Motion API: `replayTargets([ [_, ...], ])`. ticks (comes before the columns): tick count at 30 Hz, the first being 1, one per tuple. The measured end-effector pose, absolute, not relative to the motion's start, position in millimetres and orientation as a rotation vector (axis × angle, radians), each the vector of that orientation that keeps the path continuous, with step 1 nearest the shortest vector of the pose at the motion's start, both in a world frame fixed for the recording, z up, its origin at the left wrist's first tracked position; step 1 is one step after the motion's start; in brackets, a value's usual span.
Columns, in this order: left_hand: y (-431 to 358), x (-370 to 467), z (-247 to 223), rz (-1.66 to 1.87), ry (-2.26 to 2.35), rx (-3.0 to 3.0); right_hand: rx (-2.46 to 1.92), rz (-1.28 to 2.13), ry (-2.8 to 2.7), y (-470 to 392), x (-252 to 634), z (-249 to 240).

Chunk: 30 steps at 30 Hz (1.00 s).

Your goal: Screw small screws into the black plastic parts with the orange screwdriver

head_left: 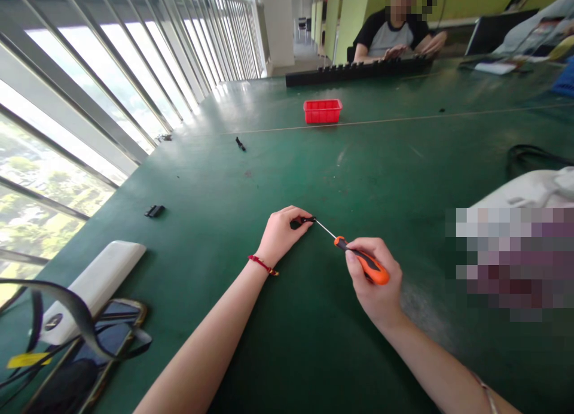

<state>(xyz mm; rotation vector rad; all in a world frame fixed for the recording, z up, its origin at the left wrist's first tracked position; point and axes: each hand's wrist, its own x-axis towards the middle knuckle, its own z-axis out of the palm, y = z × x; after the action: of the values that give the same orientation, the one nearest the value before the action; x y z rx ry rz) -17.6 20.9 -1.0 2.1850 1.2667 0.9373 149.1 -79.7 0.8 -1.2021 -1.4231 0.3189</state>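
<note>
Near the middle of the green table, my left hand (287,228) pinches a small black part (307,220) between thumb and fingers. A red bracelet (263,264) circles that wrist. To its right, my right hand (376,276) is closed around the orange and black handle of a screwdriver (368,267). The screwdriver's thin metal shaft points up and left, and its tip meets the small black part or lies right beside it; the exact contact is too small to tell.
A red bin (323,112) stands farther back on the green table (278,163). Small black pieces (155,211) lie left. A white power bank (96,288), phone (103,354) and cables are at lower left. A person (397,34) sits behind a long black strip (359,72). White fabric (524,192) lies right.
</note>
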Motion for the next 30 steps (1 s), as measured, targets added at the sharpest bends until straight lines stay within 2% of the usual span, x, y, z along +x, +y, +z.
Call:
replayTargets([
  [30,21.9,-18.7,-1.5,0.924,1.222,2.199,-1.14,0.42,-1.245,-75.7,149.2,-2.9],
])
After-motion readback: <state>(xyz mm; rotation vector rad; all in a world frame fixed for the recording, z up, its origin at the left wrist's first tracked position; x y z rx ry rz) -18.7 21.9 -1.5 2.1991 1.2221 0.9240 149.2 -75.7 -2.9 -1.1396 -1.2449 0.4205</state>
